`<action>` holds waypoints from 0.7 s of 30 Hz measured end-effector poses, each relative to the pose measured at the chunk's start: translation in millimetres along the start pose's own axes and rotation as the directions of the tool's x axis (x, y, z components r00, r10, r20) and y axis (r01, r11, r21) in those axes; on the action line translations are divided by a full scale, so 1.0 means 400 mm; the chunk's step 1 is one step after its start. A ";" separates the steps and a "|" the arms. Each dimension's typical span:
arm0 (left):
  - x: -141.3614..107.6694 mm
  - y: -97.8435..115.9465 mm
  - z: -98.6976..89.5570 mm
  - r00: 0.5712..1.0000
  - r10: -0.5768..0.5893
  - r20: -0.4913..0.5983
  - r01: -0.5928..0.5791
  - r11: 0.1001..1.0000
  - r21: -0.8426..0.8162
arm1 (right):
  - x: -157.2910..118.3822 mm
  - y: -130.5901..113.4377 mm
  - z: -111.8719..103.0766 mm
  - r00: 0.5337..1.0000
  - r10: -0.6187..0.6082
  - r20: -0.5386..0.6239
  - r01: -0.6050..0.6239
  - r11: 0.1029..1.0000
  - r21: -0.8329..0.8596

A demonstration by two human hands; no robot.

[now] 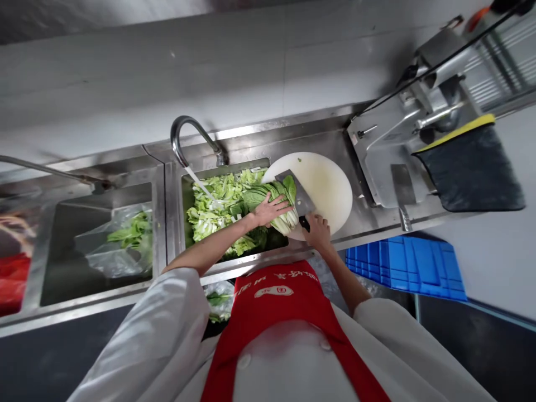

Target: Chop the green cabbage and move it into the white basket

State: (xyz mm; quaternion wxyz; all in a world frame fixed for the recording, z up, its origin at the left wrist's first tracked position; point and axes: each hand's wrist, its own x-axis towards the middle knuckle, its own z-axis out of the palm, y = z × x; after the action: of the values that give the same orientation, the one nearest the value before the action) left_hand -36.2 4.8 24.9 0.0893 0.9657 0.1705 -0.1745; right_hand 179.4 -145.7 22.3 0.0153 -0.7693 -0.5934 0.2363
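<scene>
My left hand (271,211) lies with fingers spread over a bunch of leafy greens (286,222), which rests at the left side of a round white cutting board (335,190). My right hand (319,230) is wrapped round the black handle of a cleaver (302,196). The cleaver's wide blade lies flat over the board, its left part hidden by the leaves. Left of the board, cut greens (213,206) fill a sink basin, and the bunch reaches over its edge. A stream of water from the curved faucet (181,124) falls onto the cut greens.
A second basin (62,245) on the left holds a clear plastic bag (115,245) of greens. On the right are a second cleaver (402,190), a metal slicing machine (435,106), a dark cloth with yellow trim (473,167) and a blue crate (406,265) below the counter edge.
</scene>
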 end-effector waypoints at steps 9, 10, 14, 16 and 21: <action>0.018 0.022 -0.038 0.995 -0.085 0.056 0.087 0.996 -0.027 | 0.093 0.202 -0.123 0.996 0.081 0.041 -0.074 0.986 -0.148; 0.027 0.023 -0.043 0.991 -0.118 0.059 0.120 0.992 -0.037 | 0.092 0.242 -0.149 0.997 0.078 0.028 -0.073 0.988 -0.136; 0.118 0.058 -0.084 0.921 -0.389 0.026 0.389 0.915 -0.106 | 0.041 0.335 -0.199 0.993 0.120 0.016 -0.120 0.993 0.018; 0.195 0.103 -0.112 0.816 -0.578 -0.021 0.567 0.807 -0.162 | 0.010 0.327 -0.187 0.984 0.175 0.034 -0.178 0.976 0.126; 0.338 0.241 -0.149 0.612 -0.791 -0.021 0.758 0.593 -0.272 | -0.036 0.251 -0.126 0.985 0.161 0.062 -0.172 0.944 0.282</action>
State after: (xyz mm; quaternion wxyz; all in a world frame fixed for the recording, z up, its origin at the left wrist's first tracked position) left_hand 136.1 -30.3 41.1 0.1064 0.7866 0.5988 -0.1066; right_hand 287.0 -175.6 41.3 0.0949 -0.8018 -0.4859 0.3347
